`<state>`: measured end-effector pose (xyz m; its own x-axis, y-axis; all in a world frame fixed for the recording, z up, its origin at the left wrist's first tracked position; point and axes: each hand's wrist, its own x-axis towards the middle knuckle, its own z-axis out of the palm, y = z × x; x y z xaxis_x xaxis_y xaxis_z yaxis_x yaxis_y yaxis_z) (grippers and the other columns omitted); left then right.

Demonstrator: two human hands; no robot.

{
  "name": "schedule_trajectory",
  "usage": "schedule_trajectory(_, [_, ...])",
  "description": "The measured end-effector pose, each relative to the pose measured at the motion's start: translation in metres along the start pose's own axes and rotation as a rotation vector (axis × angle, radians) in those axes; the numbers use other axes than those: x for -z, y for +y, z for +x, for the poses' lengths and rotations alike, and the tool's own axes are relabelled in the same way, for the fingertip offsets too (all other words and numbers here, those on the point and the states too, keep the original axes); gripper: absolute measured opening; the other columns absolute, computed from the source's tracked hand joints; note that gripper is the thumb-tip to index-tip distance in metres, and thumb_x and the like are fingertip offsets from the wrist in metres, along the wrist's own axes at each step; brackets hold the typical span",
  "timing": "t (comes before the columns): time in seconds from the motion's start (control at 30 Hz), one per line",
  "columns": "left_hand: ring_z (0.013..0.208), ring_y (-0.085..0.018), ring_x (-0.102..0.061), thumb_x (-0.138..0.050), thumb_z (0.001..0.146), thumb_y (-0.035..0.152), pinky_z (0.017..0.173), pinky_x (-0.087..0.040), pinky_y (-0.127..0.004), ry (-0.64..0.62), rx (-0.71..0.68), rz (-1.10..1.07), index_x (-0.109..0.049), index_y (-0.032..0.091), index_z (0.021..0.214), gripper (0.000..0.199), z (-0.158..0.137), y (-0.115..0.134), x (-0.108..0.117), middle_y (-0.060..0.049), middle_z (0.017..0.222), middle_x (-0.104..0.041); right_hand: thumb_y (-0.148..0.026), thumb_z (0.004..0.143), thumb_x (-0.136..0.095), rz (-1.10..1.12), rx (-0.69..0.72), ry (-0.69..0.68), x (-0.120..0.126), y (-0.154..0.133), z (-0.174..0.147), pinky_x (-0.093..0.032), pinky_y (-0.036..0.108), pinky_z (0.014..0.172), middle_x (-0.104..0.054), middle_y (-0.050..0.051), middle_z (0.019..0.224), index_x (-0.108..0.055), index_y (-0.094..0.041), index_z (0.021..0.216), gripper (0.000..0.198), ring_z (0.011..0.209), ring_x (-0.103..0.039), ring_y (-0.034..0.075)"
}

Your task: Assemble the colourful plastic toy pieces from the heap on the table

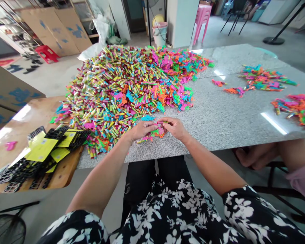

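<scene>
Pink plastic piece (160, 123) just in from the granite table's (218, 118) front edge, pinched between thumb and fingers of the left hand (140, 130) and of the right hand (177, 128). Small cluster of coloured pieces (157, 133) beneath; strip of stone between it and the edge. Big mound of coloured tubes (117, 81) crowds beyond and left. Open granite runs right to a loose heap (266, 81). Black plastic grids (22, 171) at the wooden table's (42, 110) front right corner.
</scene>
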<state>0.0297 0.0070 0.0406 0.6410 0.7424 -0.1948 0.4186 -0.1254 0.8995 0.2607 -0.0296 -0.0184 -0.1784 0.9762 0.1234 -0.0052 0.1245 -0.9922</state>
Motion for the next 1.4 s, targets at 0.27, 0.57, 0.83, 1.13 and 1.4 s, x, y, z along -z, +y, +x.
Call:
schedule_trajectory(0.27, [0.056, -0.012, -0.051, -0.073, 0.094, 0.06, 0.053, -0.039, -0.024, -0.02, 0.009, -0.034, -0.083, 0.018, 0.094, 0.043, -0.001, -0.003, 0.004, -0.001, 0.068, -0.063, -0.033, 0.085, -0.072, -0.005, -0.003, -0.041, 0.005, -0.01, -0.005, -0.062, 0.03, 0.07, -0.081, 0.004, 0.091, -0.086, -0.022, 0.112, 0.032, 0.07, -0.071, 0.015])
schedule_trajectory(0.57, [0.057, -0.014, -0.056, -0.074, 0.086, 0.074, 0.051, -0.041, -0.025, -0.145, 0.219, -0.233, -0.075, 0.018, 0.096, 0.057, 0.004, -0.025, -0.028, -0.002, 0.072, -0.066, -0.03, 0.081, -0.081, 0.05, -0.272, -0.353, 0.042, -0.014, -0.015, -0.054, 0.025, 0.059, -0.075, 0.0, 0.072, -0.086, -0.018, 0.116, 0.038, 0.057, -0.063, 0.012])
schedule_trajectory(0.83, [0.112, -0.031, -0.071, -0.078, 0.087, 0.054, 0.093, -0.054, -0.037, 0.21, 0.147, 0.612, -0.076, 0.024, 0.126, 0.05, 0.004, -0.052, 0.012, -0.012, 0.126, -0.076, -0.033, 0.085, -0.07, 0.251, -0.135, 0.668, 0.108, 0.009, 0.006, -0.048, 0.02, 0.048, -0.078, 0.0, 0.091, -0.074, -0.023, 0.124, 0.04, 0.053, -0.059, 0.009])
schedule_trajectory(1.13, [0.115, -0.036, -0.067, -0.07, 0.096, 0.061, 0.099, -0.053, -0.046, 0.274, 0.194, 0.858, -0.075, 0.022, 0.125, 0.049, 0.002, -0.031, -0.044, -0.016, 0.122, -0.069, -0.015, 0.093, -0.067, -0.635, -0.026, -0.088, 0.005, 0.023, 0.029, -0.056, 0.034, 0.101, -0.081, 0.008, 0.12, -0.084, -0.021, 0.109, 0.024, 0.105, -0.074, 0.021])
schedule_trajectory(1.4, [0.146, -0.04, -0.053, -0.079, 0.093, 0.043, 0.117, -0.046, -0.048, 0.31, 0.262, 0.835, -0.054, 0.012, 0.15, 0.07, 0.006, -0.023, -0.087, -0.025, 0.156, -0.057, -0.026, 0.097, -0.069, -0.847, -0.039, -0.382, -0.048, 0.007, 0.098, -0.051, 0.026, 0.085, -0.085, 0.005, 0.108, -0.087, -0.021, 0.109, 0.021, 0.099, -0.076, 0.022])
